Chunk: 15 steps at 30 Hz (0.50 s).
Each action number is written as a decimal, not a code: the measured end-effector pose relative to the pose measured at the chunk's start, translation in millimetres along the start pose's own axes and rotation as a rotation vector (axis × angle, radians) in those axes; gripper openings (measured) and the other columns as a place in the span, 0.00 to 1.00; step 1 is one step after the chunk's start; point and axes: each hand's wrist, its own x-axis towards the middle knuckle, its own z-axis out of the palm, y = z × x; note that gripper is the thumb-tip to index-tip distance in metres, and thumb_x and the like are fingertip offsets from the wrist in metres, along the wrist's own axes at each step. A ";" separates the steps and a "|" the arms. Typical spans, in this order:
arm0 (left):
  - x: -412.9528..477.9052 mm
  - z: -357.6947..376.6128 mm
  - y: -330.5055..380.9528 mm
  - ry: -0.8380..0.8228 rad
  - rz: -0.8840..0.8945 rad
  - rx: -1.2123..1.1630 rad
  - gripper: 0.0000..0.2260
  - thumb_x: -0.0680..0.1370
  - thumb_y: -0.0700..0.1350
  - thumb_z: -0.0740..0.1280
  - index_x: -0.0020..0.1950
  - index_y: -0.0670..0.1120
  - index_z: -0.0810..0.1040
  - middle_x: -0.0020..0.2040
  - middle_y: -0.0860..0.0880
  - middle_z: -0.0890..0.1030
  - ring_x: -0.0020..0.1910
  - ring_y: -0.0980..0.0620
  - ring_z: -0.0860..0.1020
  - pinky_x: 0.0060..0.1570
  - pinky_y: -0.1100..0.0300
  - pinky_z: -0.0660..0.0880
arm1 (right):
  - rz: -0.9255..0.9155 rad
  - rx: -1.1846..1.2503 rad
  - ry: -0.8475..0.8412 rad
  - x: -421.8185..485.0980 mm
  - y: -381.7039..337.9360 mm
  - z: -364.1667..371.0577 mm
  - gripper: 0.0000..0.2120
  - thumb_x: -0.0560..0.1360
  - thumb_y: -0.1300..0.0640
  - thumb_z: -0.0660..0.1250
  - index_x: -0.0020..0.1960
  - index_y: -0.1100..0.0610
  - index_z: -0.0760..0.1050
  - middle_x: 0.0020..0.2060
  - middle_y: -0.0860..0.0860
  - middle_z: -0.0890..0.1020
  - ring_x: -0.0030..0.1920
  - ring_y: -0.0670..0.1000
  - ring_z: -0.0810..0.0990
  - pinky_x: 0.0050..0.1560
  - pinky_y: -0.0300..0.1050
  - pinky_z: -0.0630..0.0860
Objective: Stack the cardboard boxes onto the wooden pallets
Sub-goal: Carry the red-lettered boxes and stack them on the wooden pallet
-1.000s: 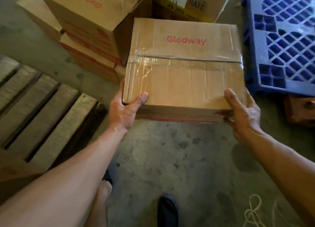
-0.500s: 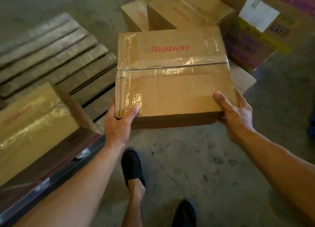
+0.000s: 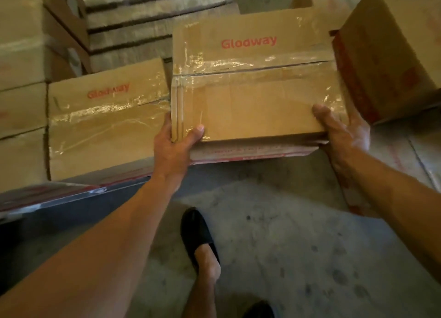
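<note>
Bare grey concrete floor [image 3: 298,234] runs under everything from where I stand. A person's foot in a black slip-on shoe [image 3: 198,231] is planted directly below the grip.

From the head view, the only one, both hands carry a flat brown cardboard box [image 3: 250,91] printed "Glodway" in red and sealed across the top with clear tape. The left hand [image 3: 174,148] wraps the near left corner, thumb laid on the lid and fingers out of sight beneath. The right hand [image 3: 343,136] does the same at the near right corner. Each grip is closed on the box, holding it level and clear of the floor. I take this for a carrying hold that leaves the far edge free to land first.

Just left of the left grip sits a matching taped cardboard box [image 3: 107,122], apparently on the weathered wooden pallet [image 3: 152,19] whose bare slats show beyond the grip. My guess is the held box is meant for the open spot beside it, so the row packs tight. Whether the two boxes touch, I cannot tell.

Further left of the grip stands a stack of plain cardboard boxes [image 3: 21,91]. Right of the right grip, a larger tilted cardboard box [image 3: 391,55] with red marking crowds the path. Every box is shut, so what they hold cannot be seen.
</note>
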 end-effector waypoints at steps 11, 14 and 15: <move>58.0 16.2 -23.8 0.133 -0.036 0.141 0.22 0.76 0.49 0.75 0.68 0.47 0.77 0.56 0.51 0.84 0.52 0.58 0.83 0.49 0.66 0.80 | -0.020 -0.112 -0.072 95.2 19.1 45.2 0.33 0.73 0.41 0.74 0.74 0.49 0.70 0.59 0.45 0.81 0.57 0.45 0.81 0.61 0.49 0.80; 64.1 23.2 -37.3 0.183 -0.042 0.175 0.17 0.76 0.48 0.75 0.64 0.50 0.78 0.52 0.54 0.84 0.47 0.65 0.82 0.46 0.72 0.76 | -0.001 -0.128 -0.126 117.7 31.2 52.8 0.31 0.73 0.41 0.74 0.73 0.48 0.71 0.56 0.43 0.81 0.55 0.41 0.80 0.59 0.46 0.80; 64.7 27.0 -39.6 0.196 -0.041 0.194 0.17 0.76 0.48 0.75 0.63 0.51 0.78 0.50 0.54 0.84 0.45 0.66 0.81 0.45 0.73 0.75 | 0.010 -0.134 -0.139 123.7 34.6 53.4 0.32 0.73 0.40 0.74 0.73 0.48 0.71 0.57 0.43 0.81 0.56 0.42 0.80 0.60 0.47 0.80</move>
